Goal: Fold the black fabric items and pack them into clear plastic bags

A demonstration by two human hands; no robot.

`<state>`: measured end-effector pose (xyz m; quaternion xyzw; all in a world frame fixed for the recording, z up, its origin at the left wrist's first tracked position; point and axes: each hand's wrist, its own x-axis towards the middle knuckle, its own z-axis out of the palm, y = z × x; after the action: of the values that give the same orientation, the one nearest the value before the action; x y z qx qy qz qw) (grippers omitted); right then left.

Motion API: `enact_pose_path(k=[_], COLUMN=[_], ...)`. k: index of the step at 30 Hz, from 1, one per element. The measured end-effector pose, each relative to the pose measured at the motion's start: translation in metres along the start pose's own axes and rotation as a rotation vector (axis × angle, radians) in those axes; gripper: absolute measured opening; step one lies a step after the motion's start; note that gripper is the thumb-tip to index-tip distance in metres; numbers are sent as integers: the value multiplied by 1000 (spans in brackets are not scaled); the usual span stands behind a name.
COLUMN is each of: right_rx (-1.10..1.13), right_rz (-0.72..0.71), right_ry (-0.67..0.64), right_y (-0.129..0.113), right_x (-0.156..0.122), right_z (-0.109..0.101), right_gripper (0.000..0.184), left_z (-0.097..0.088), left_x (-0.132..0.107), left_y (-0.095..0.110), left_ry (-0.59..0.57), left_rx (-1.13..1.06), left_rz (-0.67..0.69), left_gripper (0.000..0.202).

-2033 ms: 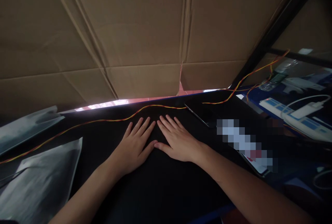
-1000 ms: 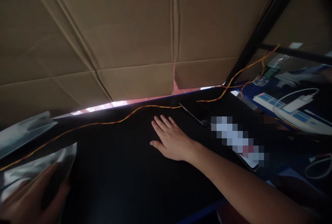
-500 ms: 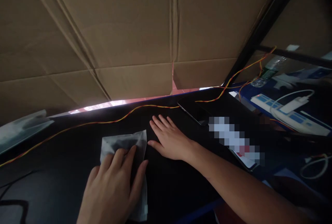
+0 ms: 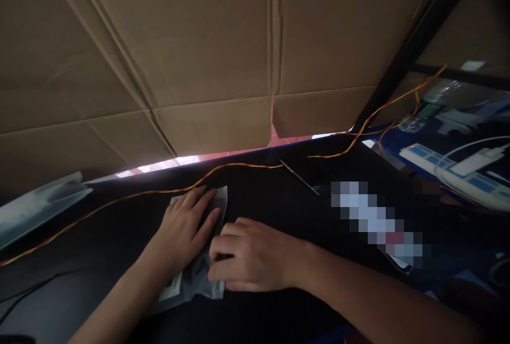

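A frosted, see-through plastic zip bag (image 4: 199,280) lies on the black tabletop in front of me. My left hand (image 4: 185,222) rests palm down over its far part, fingers stretched out, covering much of it. At the bag's right edge, my right hand (image 4: 255,256) has its fingers curled and pinched on the plastic near the near corner. The fingertips are partly hidden there. Something pale and flat shows through the bag under my left wrist; I cannot tell what it is.
A twisted red-yellow wire (image 4: 239,164) runs along the table's back, before a cardboard wall (image 4: 207,41). Another plastic bag (image 4: 43,206) lies at left. To the right are a phone (image 4: 305,174), a power strip (image 4: 454,174) and a plastic bottle (image 4: 430,105).
My left hand has moved forward and flattened on the bag. My right hand has left the bare tabletop, come nearer, and curled onto the bag's right edge. The bag has shifted.
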<state>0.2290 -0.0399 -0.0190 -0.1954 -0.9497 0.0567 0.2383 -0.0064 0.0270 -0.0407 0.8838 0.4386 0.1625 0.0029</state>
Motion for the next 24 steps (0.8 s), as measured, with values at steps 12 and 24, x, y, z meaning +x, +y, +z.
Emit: enact_pose_path(k=[12,24], right_rx=[-128,-25], right_rz=[18,84], right_ry=[287,249], right_y=[-3,1], right_x=[2,-1], right_z=[10,0], right_gripper=[28,28], left_z=[-57,-59], left_x=[-5,-12], left_y=[14,32], left_ry=[152,55], left_rx=[-175,-215], left_rz=[515,664], left_gripper=[27,27])
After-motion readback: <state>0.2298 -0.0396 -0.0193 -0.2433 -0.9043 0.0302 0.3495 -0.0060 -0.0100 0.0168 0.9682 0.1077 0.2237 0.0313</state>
